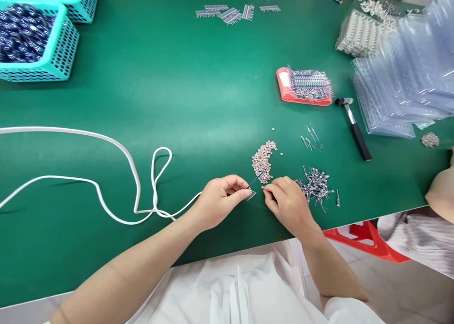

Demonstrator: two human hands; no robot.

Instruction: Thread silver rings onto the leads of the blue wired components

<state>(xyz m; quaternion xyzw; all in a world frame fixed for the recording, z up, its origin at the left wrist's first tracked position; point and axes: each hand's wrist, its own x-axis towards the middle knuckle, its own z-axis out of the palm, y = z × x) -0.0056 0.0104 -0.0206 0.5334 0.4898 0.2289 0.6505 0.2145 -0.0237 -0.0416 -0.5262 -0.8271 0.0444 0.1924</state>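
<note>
My left hand point(223, 198) is closed in a pinch on a small clear strip point(251, 195), from which a thin dark blue stick point(256, 178) points up and to the right. Close beside it, my right hand point(289, 203) has its thumb and fingers drawn together on the table. A small round disc lies at those fingertips; whether they grip it cannot be made out. Just beyond both hands spreads a heap of small pinkish discs point(262, 161). Right of my right hand lies a pile of small dark blue and silver pieces with thin ends point(315, 187).
White cable point(135, 182) loops across the left. Turquoise baskets point(60, 54) hold dark shiny pieces. A red band with bristly strips point(307, 87), a hammer point(354, 127) and stacked clear plastic sheets point(397, 92) lie to the right. Another person's arm point(441, 191) rests at the right edge.
</note>
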